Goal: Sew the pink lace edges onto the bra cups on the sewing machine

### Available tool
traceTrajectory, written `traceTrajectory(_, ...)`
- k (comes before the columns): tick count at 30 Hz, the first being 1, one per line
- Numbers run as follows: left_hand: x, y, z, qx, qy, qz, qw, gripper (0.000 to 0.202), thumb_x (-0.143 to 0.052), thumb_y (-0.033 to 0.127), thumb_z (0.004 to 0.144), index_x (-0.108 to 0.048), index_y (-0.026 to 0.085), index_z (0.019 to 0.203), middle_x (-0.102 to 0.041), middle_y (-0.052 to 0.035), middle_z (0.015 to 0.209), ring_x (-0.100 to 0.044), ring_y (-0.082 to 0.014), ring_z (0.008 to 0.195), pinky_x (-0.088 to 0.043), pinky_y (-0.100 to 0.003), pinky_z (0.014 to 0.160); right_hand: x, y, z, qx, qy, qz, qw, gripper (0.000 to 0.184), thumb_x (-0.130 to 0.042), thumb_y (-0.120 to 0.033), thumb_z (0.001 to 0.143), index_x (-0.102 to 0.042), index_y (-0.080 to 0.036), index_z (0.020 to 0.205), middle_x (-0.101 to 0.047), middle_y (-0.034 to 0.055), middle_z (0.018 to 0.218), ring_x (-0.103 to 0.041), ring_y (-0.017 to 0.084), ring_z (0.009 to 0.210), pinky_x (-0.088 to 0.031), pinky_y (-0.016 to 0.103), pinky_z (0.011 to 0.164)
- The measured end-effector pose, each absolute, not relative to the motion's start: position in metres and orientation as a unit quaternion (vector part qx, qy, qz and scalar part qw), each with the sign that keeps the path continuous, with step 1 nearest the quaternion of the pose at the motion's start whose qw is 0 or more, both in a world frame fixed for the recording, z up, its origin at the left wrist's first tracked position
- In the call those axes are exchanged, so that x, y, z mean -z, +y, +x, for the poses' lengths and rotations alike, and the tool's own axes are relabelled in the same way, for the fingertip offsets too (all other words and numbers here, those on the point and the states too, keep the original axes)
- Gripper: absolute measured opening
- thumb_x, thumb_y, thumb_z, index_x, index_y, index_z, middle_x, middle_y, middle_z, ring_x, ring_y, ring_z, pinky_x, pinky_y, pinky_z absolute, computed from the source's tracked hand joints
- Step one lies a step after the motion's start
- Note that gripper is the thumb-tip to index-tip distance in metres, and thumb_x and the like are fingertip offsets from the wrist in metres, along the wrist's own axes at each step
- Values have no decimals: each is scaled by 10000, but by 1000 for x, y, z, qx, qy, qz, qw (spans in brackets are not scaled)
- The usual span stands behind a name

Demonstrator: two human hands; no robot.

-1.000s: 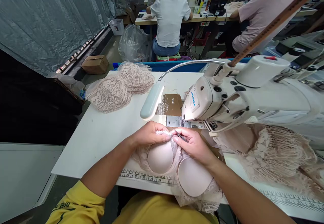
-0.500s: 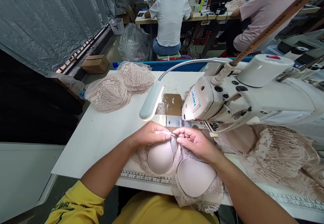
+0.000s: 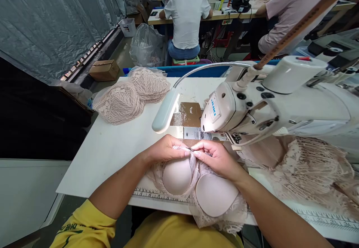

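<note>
A pale pink lace bra [image 3: 177,177] with two smooth moulded cups lies at the table's front edge, partly hanging over it. My left hand [image 3: 166,151] is closed on its upper lace edge, thumb on top and fingers beneath. Close beside it, my right hand [image 3: 214,157] pinches the same edge between thumb and fingertips. A small dark sliver shows between the two sets of fingertips, too small to name. Just beyond my hands is the needle area of a white JUKI sewing machine [image 3: 276,107], with a metal plate [image 3: 192,133] under its head.
A white lamp [image 3: 166,111] on a bendy metal neck hangs left of the machine head. Stacked beige lace cups [image 3: 119,102] lie at the table's back left. More beige lace [image 3: 311,169] is heaped at right. Two people sit at another sewing table ahead.
Both hands keep their grip on the bra's edge. My right fingertips have shifted slightly left, closer to my left thumb. The view has tilted a little.
</note>
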State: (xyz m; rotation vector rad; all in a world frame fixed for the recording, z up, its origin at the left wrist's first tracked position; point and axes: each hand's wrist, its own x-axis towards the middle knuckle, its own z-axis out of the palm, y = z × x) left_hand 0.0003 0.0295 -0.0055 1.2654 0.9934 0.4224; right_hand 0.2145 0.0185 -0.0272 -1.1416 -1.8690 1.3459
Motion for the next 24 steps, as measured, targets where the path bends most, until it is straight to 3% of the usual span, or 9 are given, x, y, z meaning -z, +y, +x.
traceTrajectory(6, 14, 30, 0, -185, 410, 578, 681, 295, -720, 382, 739, -679, 94, 687, -483, 29, 595, -409, -86, 594, -294, -220, 550, 25, 18, 211, -494, -707, -426, 273, 168, -608, -297, 819, -681, -196, 932, -707, 59, 945, -649, 201, 875, -511, 317, 780)
traceTrajectory(10, 16, 29, 1, -167, 406, 588, 679, 323, -714, 412, 744, -702, 89, 736, -513, 17, 606, -434, -95, 592, -312, -226, 550, 23, 18, 206, -496, -696, -444, 269, 158, -594, -323, 838, -680, -199, 885, -701, 52, 875, -640, 191, 810, -501, 312, 727)
traceTrajectory(15, 14, 30, 1, -172, 434, 567, 679, 305, -734, 372, 728, -739, 108, 880, -657, -39, 763, -557, -145, 697, -415, -248, 636, 31, 20, 208, -604, -572, -440, 336, 227, -578, -395, 847, -594, -197, 957, -670, 31, 813, -632, 165, 754, -507, 313, 709)
traceTrajectory(20, 17, 32, -2, -174, 407, 573, 690, 299, -706, 366, 764, -733, 118, 928, -701, -67, 877, -614, -180, 808, -456, -267, 724, 31, 19, 206, -630, -588, -427, 276, 342, -693, -379, 758, -610, -193, 1033, -678, 58, 958, -636, 203, 906, -505, 342, 821)
traceTrajectory(24, 21, 38, -11, -190, 378, 564, 709, 299, -642, 376, 831, -716, 158, 1022, -694, -80, 1039, -604, -194, 970, -442, -291, 858, 33, 20, 208, -580, -618, -466, 254, 238, -638, -353, 802, -655, -189, 974, -691, 56, 978, -632, 209, 920, -488, 350, 850)
